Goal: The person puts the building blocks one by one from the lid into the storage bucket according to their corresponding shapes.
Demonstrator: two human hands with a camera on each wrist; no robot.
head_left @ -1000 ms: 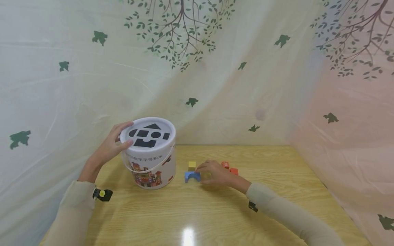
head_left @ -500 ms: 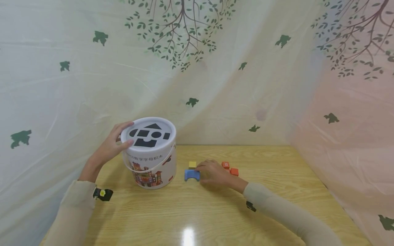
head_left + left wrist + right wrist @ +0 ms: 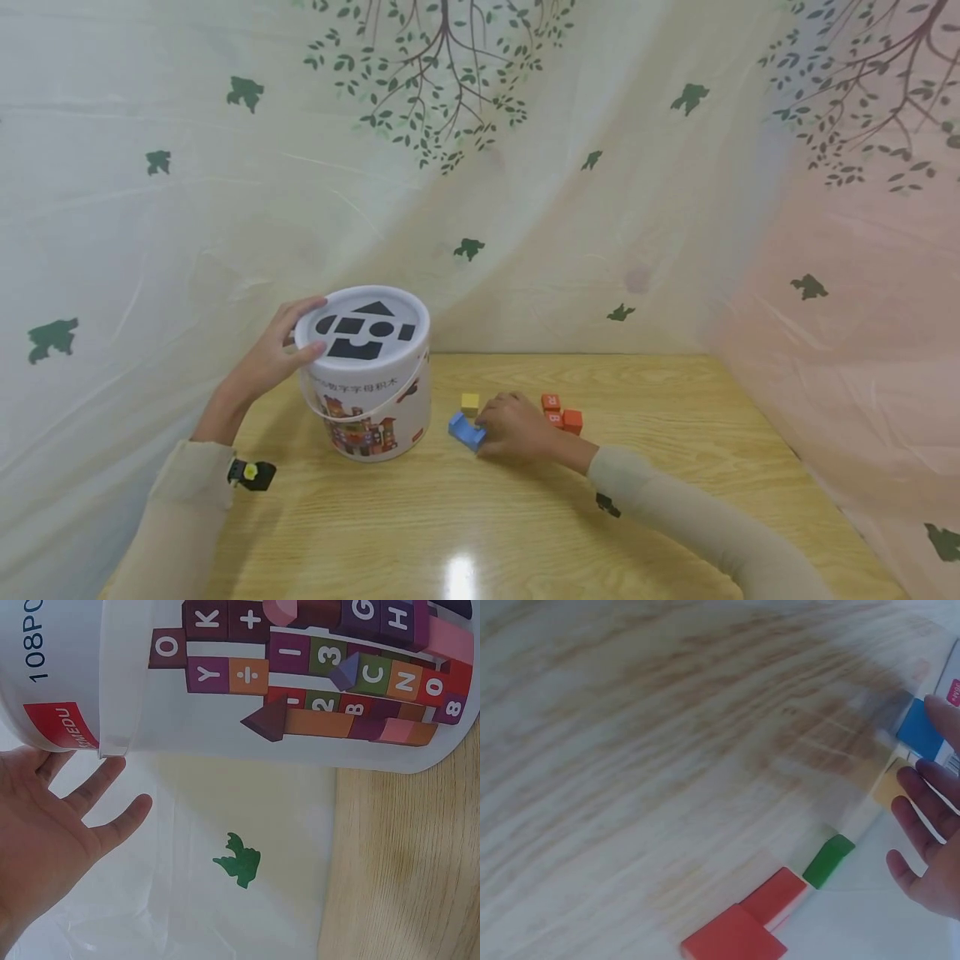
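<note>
My left hand (image 3: 273,350) rests on the lid of a white block bucket (image 3: 375,417), thumb on its top. In the left wrist view, the spread, straight fingers (image 3: 105,784) touch the lid's edge. My right hand (image 3: 517,427) pinches a blue arch block (image 3: 467,432) by its right end, right of the bucket. The block stands turned at an angle, its hollow facing up. In the right wrist view, thumb and fingers lie about the blue arch block (image 3: 920,729). Just behind it sits a yellow block (image 3: 470,404), close to the fingertips.
Several red blocks (image 3: 572,421), two lettered, lie right of the right hand. A green block (image 3: 829,861) shows only in the right wrist view. The bucket's lid (image 3: 405,354) has dark shaped openings. Wooden table (image 3: 525,533); a printed curtain (image 3: 562,208) hangs behind.
My right hand has turned the blue arch block, from hollow toward me to hollow up and angled. The hand shifted slightly left, uncovering more red blocks. My left hand and the bucket stay put.
</note>
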